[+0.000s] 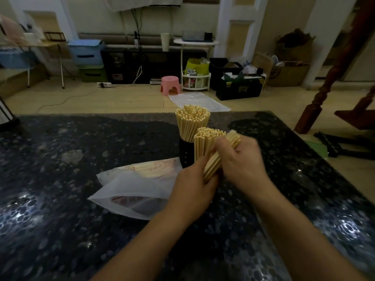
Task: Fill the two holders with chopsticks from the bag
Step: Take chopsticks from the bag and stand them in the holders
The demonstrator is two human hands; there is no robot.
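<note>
Reaching forward over the dark speckled stone desk [60, 209], two bare forearms meet near its middle. The left hand [192, 185] is curled around the lower end of a tilted bundle of pale wooden chopsticks [221, 155], and the right hand [241, 159] is closed over the upper part of the same bundle, its fingers wrapped across the sticks. Just left of the left hand lies a translucent white plastic bag with red print [134, 189], flat on the desk, with more pale sticks showing through it at its far end. Behind the hands stands a black cylindrical holder [185, 155], packed with upright chopsticks [191, 122] that fan out above its rim. A second upright cluster of chopsticks [205, 142] stands just right of it, touching the held bundle; whatever holds this cluster is hidden by the hands. Beyond the far edge of the desk, a clear plastic sheet [198, 101] lies on the pale wooden floor, with a small pink plastic stool [170, 84] behind it. A dark carton with light lettering [239, 88] sits to the right, and a brown turned wooden post [316, 102] rises at the far right.
</note>
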